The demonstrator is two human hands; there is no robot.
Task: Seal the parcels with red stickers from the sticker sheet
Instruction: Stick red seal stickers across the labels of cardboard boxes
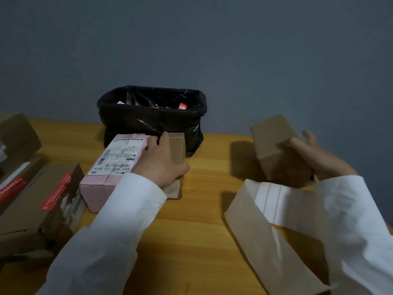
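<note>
1. A small brown box (278, 150) is held tilted above the table (202, 231) by the right hand (314, 154), fingers curled round its near end; the grasp looks firm.
2. The left hand (161, 160) lies on a pink parcel (112, 167) and the brown carton (177, 150) beside it, fingers fairly straight and spread, pressing rather than gripping; nothing is enclosed.
3. The sticker sheet (265, 220), a long strip of tan backing paper with a white section, is draped across the right forearm and down to the table. No red sticker can be seen on it from here.
4. Two cartons at far left (49, 205) already carry red strips (57, 192) over their seams; judged sealed.
5. Step in hand, as judged: the small box is being brought to a work spot. It should be set flat, flap seam up, clear of the sheet, before a sticker is peeled.
6. The sticker is best centred across the seam and rubbed down flat; the matte cardboard should take adhesive well.
7. Risk: the loose strip may snag on the sleeve.
8. A bin with a glossy black liner (152, 116) stands behind the pink parcel, with scraps inside.
</note>
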